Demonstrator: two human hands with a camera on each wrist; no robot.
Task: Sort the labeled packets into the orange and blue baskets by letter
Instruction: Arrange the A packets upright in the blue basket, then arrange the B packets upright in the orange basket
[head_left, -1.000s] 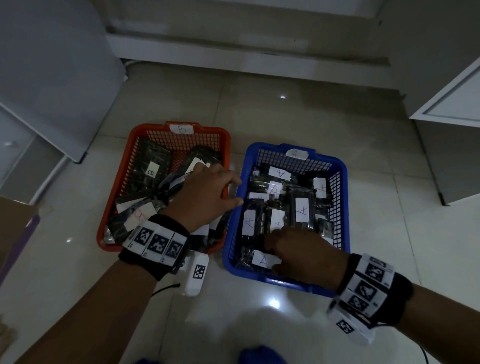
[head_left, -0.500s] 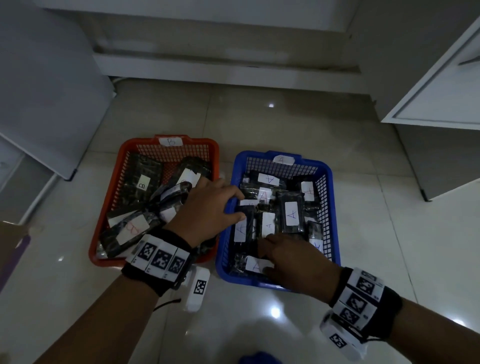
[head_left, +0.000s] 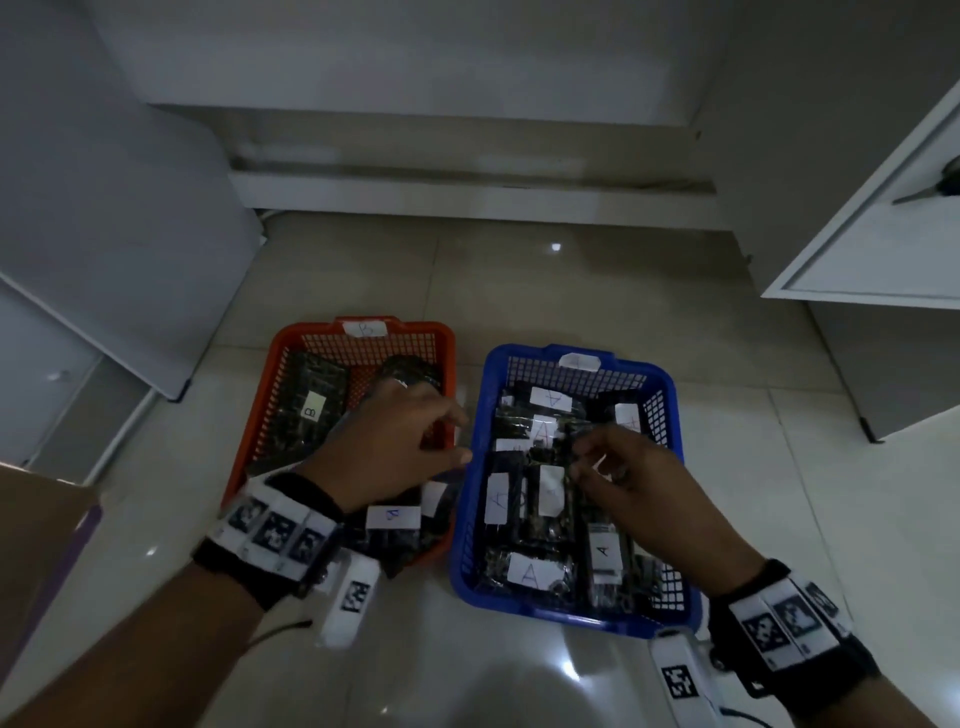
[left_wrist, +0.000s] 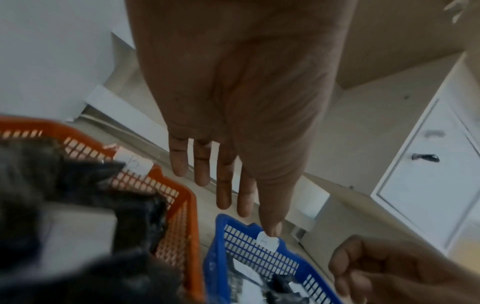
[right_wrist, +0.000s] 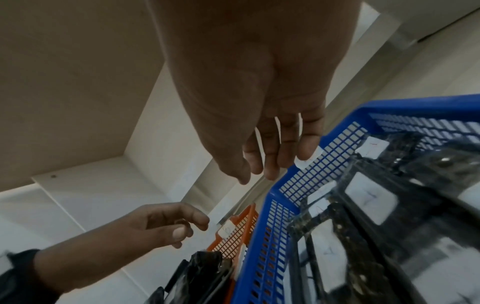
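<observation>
The orange basket (head_left: 415, 327), tagged B, holds black packets; one shows a white B label (head_left: 311, 410). To its right the blue basket (head_left: 519, 352) is filled with black packets labeled A (head_left: 530, 571). My left hand (head_left: 395, 447) hovers over the orange basket's right side with relaxed fingers and holds nothing. In the left wrist view its fingers (left_wrist: 223, 185) are straight and bare. Over the middle of the blue basket my right hand (head_left: 623, 467) hangs with loosely bent fingers, empty. The right wrist view shows its fingers (right_wrist: 270, 164) free above the blue basket (right_wrist: 259, 246).
Both baskets sit side by side on a glossy tiled floor (head_left: 571, 291). White cabinets stand at the left (head_left: 104, 234) and right (head_left: 883, 234), with a low white plinth (head_left: 467, 192) behind. A cardboard box (head_left: 36, 545) is at the left edge.
Both hands have risen out of the baskets. The right hand moved from the blue basket's near end up over its middle. The head view tilted upward.
</observation>
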